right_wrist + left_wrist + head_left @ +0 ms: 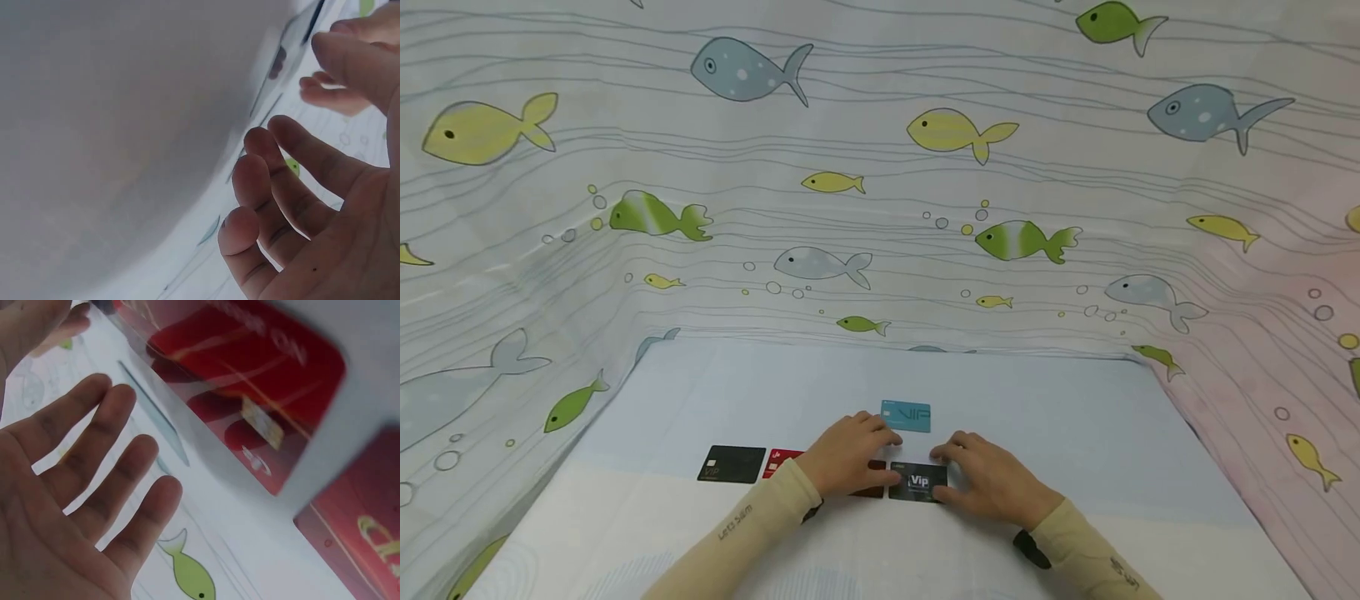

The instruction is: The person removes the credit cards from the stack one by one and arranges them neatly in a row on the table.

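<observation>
I've got the Vip card point(919, 482) flat on the table point(1060, 408), right between my hands. My left hand point(850, 457) is loose, fingers apart, thumb over the card's left edge; my right hand point(992, 477) is easy too, fingers gently bent, thumb at the right edge. Pinching? No, though whether those thumbs bear down I can't tell. Just past the fingertips, the blue card point(906, 416); to the left, the maroon card point(869, 492), partly under my left hand, then the red card point(779, 458) and the black card point(732, 464).

These look like light, stiff plastic, and slick: the red face mirrors my fingers in the left wrist view. They'd slide easily and be hard to peel up flat. I'd take opposite short edges, thumb to thumb, and go gently; hard bending could crease one.
</observation>
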